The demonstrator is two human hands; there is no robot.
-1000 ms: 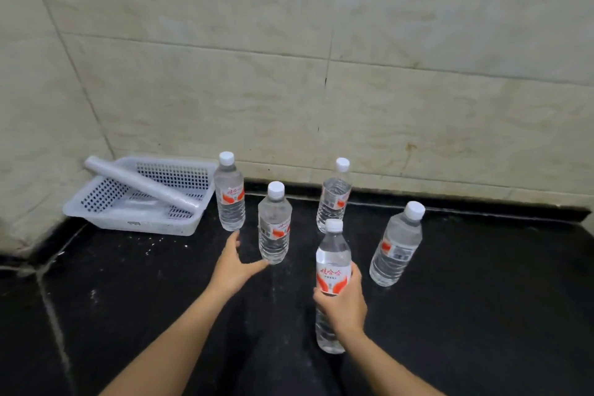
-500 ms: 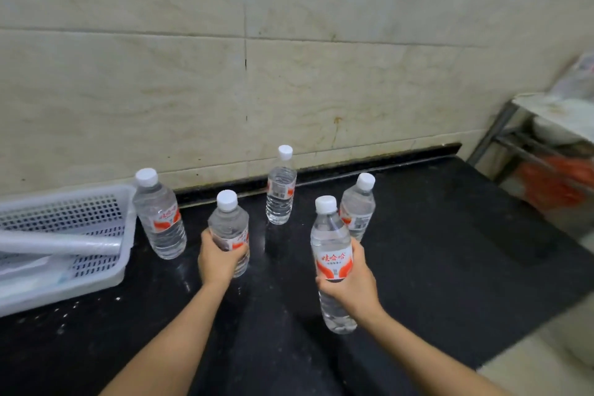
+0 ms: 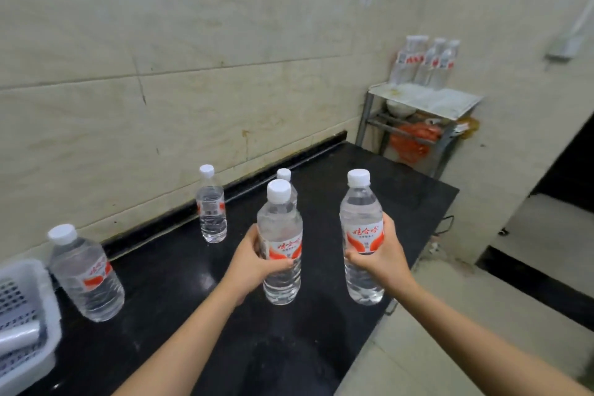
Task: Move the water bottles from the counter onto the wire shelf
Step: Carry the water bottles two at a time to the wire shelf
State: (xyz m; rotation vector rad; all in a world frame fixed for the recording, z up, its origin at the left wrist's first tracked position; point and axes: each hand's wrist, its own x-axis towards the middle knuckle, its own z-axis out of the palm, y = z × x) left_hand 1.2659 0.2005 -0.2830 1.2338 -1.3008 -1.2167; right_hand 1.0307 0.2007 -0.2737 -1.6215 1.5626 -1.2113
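Carry step, as I judge it. Both hands are loaded, and the shelf is across the gap to my right.

My left hand (image 3: 254, 262) is closed round the middle of a bottle (image 3: 280, 244), fingers wrapped over the red label, cap up. My right hand (image 3: 381, 255) is closed the same way on a second bottle (image 3: 362, 235), also upright. Both bottles look lifted off the black counter (image 3: 167, 292), though I cannot be sure of the clearance under the left one.

Left behind on the counter:
- a near bottle (image 3: 86, 273) just beside the white basket (image 3: 22, 315) at my far left
- a back bottle (image 3: 211, 206) near the wall
- one more, the hidden bottle (image 3: 284, 174), mostly screened by the one in my left hand, with only its cap showing

The wire shelf (image 3: 418, 125) stands past the far end of the counter, in the corner. A small group of bottles (image 3: 424, 61) already stands on its top (image 3: 427, 100), at the back against the wall. A bowl and something orange sit on the tier below.

Next move, my reading: step or reach right, keep both bottles upright, and set them on the free front part of the top. I should place one at a time so as not to knock those already standing. Then return for the remaining three. Task looks roughly midway.
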